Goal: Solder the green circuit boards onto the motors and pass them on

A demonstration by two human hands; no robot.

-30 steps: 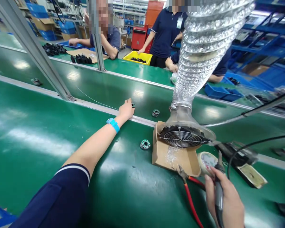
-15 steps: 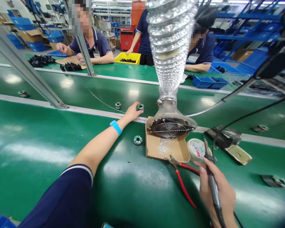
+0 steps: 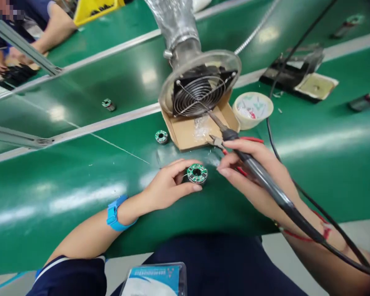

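Note:
My left hand (image 3: 169,185), with a blue strap at its wrist, grips a round green circuit-board part (image 3: 197,173) between thumb and fingers, low over the green table. My right hand (image 3: 255,172) is closed around a black soldering iron (image 3: 259,174), whose tip points up and left in front of the fan grille. Beneath that hand lie red-handled cutters (image 3: 217,142), partly hidden, with their jaws at the cardboard tray (image 3: 188,142). A second round part (image 3: 161,137) sits on the table left of the tray.
A fume duct with a fan (image 3: 199,96) hangs over the tray. Right of it are a tape roll (image 3: 253,109) and an iron stand with a sponge (image 3: 317,87). Another round part (image 3: 108,104) stands beyond the rail (image 3: 123,117). A co-worker's arm (image 3: 54,31) shows upper left.
The view has tipped down. My left hand has brought the round part from beyond the rail to the near table. My right hand has moved the iron closer to it.

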